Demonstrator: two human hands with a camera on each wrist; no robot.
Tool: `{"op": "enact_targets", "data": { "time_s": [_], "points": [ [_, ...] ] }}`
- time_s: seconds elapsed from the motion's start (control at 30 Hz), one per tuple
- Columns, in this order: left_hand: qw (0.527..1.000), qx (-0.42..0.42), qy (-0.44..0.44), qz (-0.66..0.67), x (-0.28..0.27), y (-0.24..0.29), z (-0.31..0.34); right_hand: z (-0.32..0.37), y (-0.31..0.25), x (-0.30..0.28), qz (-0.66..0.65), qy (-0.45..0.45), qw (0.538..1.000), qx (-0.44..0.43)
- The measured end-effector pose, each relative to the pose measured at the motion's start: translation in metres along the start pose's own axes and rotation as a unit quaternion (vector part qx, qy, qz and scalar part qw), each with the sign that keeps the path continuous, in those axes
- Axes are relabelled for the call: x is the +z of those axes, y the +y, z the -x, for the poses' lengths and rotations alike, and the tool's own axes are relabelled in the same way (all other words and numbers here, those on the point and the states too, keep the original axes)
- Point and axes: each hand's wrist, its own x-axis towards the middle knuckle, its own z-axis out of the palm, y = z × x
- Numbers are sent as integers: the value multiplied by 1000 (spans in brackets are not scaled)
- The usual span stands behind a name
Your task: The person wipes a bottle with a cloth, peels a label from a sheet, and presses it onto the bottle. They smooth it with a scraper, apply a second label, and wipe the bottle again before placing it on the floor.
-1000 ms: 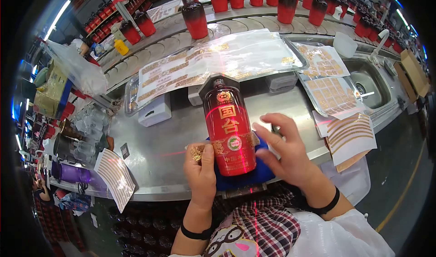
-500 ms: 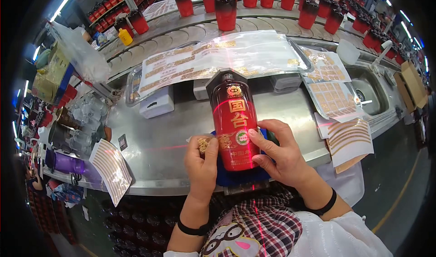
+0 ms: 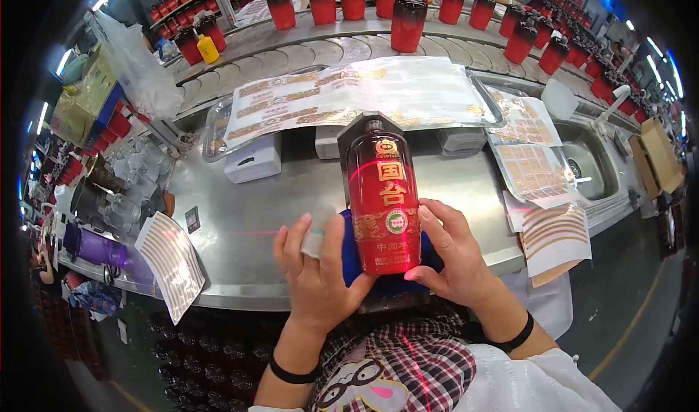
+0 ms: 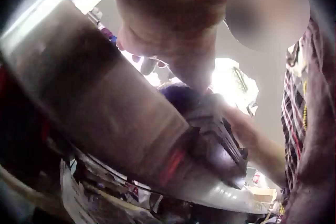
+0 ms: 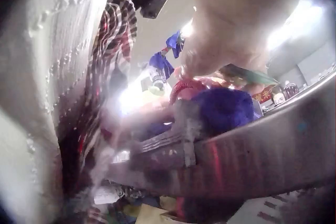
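Metal tabletop (image 3: 244, 263) is stretching across a workshop, with a conveyor (image 3: 266, 59) carrying red bottles (image 3: 409, 24) at 12 o'clock. At the middle, one bottle (image 3: 391, 175) is leaning back, label upward and neck pointing to 12, against a dark holder (image 3: 352, 131) and over a blue cloth (image 3: 351, 246). Round its lower half a gold band (image 3: 368, 226) is showing. At the bottle's 4 o'clock, the right grip (image 3: 455, 259) is gripping its edge, fingers along the side, thumb by the base. At 7, the left grip (image 3: 320, 277) is staying empty and open, a white cover (image 3: 312, 246) sitting on one finger; whether its thumb is touching the base, I cannot tell. Sticker sheets (image 3: 349, 95) are lying toward 11, a tray (image 3: 531, 161) is resting at 2, and a striped sheet (image 3: 169, 263) is lying toward 8.
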Motion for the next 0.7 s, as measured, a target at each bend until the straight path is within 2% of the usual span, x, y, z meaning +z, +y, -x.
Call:
{"op": "enact_targets", "data": {
  "time_s": [0.1,0.3,0.7],
  "points": [
    [999,25,35,-5,-2,2,-3,8,3,4,0,-6,1000,12],
    [976,-82,-40,198,16,13,4,12,4,8,-16,-30,999,29],
    [980,-57,-35,187,23,14,6,11,6,8,-29,-34,999,24]
  ]
}}
